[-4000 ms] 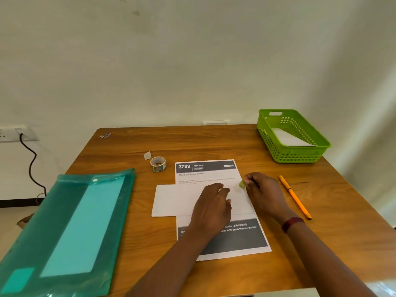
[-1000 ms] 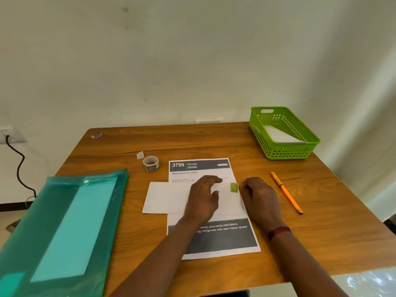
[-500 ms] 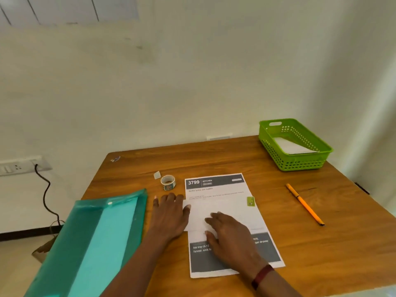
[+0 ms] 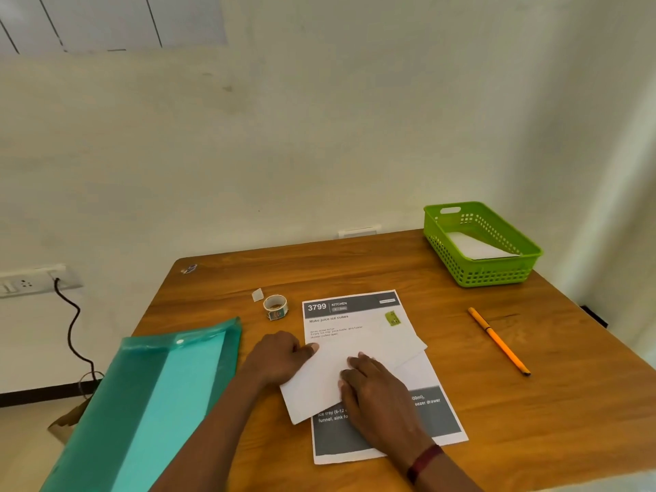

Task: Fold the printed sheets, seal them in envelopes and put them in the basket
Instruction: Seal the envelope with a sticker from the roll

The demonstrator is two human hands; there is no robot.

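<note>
Pinching envelope (image 4: 326,379) edge: left grip (image 4: 278,356) | right grip (image 4: 378,392) spread flat, pressing envelope

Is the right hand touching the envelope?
Touching. The head view shows the right hand lying on the envelope, its fingers pressed onto the white face with no gap.

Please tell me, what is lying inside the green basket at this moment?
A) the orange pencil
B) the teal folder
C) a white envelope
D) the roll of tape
C: a white envelope lies flat inside the green basket, while the orange pencil, the roll of tape and the teal folder all lie outside it on the table.
</note>
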